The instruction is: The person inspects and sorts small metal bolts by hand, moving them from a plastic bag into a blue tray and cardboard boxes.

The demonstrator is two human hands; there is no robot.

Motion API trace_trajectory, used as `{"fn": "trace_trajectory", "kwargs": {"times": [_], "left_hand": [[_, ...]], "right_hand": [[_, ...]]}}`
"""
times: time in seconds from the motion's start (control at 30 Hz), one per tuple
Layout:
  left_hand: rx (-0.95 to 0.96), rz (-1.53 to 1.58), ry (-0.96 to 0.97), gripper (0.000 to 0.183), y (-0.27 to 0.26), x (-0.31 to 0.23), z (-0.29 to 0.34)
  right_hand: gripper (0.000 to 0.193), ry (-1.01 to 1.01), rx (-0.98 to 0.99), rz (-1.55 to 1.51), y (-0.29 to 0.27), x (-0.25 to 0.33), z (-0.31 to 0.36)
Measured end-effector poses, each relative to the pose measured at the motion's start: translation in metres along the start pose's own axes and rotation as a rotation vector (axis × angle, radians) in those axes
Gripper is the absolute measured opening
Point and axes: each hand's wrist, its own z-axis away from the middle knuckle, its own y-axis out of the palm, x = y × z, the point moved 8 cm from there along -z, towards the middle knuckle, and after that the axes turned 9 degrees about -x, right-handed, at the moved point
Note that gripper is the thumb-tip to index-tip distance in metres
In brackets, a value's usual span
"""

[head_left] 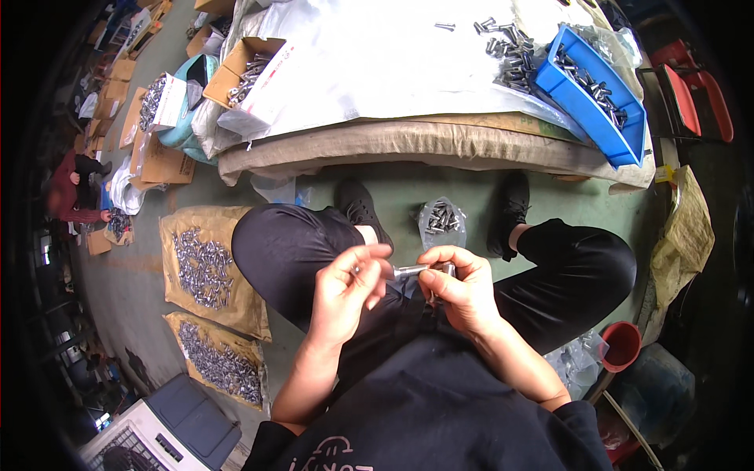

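Observation:
My right hand (463,290) pinches a shiny metal bolt (410,272) between thumb and forefinger in front of my lap. More metal shows under its curled fingers, perhaps further bolts. At the bolt's left end is my left hand (338,297), its fingers curled in and their tips blurred by motion. A small shiny bit shows between those fingers, too small to name. Beyond my hands, a clear plastic bag (425,235) of bolts rests on the floor between my feet.
Ahead stands a covered table (369,86) with a bolt pile (514,59), a blue bin (554,82) and a cardboard box (228,71). Yellow sacks (177,294) hold many small metal parts at left. A red bucket (621,347) is at right. Far left is another person (67,192).

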Motion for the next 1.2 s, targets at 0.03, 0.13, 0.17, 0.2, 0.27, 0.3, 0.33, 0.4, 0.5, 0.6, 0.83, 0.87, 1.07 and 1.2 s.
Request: {"fn": "trace_trajectory", "kwargs": {"times": [0.03, 0.13, 0.17, 0.2, 0.27, 0.3, 0.33, 0.4, 0.5, 0.6, 0.83, 0.87, 1.07, 1.2], "left_hand": [[0.071, 0.032, -0.094, 0.024, 0.004, 0.007, 0.004], [0.037, 0.007, -0.104, 0.023, 0.008, 0.006, 0.010], [0.030, -0.001, -0.074, 0.024, 0.009, 0.005, 0.011], [0.028, 0.000, -0.074, 0.024, 0.009, 0.005, 0.011], [0.010, -0.084, 0.016, 0.024, 0.009, -0.001, 0.009], [0.011, -0.084, 0.015, 0.024, 0.010, -0.002, 0.010], [0.001, -0.109, 0.037, 0.025, 0.010, -0.005, 0.010], [-0.007, -0.135, 0.059, 0.026, 0.010, -0.006, 0.010], [-0.011, -0.179, 0.114, 0.027, 0.009, -0.008, 0.009], [-0.002, -0.258, 0.210, 0.028, 0.009, -0.012, 0.010], [0.014, -0.064, 0.104, 0.030, 0.009, -0.006, 0.009], [0.006, -0.071, 0.101, 0.029, 0.008, -0.006, 0.008], [0.008, -0.036, 0.120, 0.028, 0.008, -0.008, 0.009], [0.024, -0.051, 0.184, 0.028, 0.013, -0.016, 0.008]], "right_hand": [[0.019, -0.027, -0.012, 0.006, 0.000, 0.002, 0.000], [0.021, -0.069, -0.018, 0.008, 0.001, 0.004, 0.001], [0.021, -0.068, -0.017, 0.008, 0.001, 0.004, 0.002], [0.022, -0.075, -0.013, 0.004, 0.002, 0.005, 0.002], [0.022, -0.083, -0.011, 0.001, 0.002, 0.007, 0.003], [0.023, -0.086, -0.013, 0.019, 0.002, 0.007, 0.003], [0.023, -0.090, -0.016, 0.037, 0.002, 0.007, 0.003], [0.022, -0.094, -0.007, 0.050, 0.003, 0.008, 0.004], [0.021, -0.086, 0.001, 0.053, 0.004, 0.007, 0.005], [0.020, -0.077, 0.004, 0.043, 0.005, 0.007, 0.006], [0.024, -0.137, -0.005, 0.051, 0.006, 0.011, 0.006], [0.024, -0.137, -0.004, 0.051, 0.007, 0.011, 0.006], [0.024, -0.126, -0.001, 0.043, 0.008, 0.012, 0.006], [0.024, -0.082, -0.003, 0.007, 0.008, 0.009, 0.005]]}}
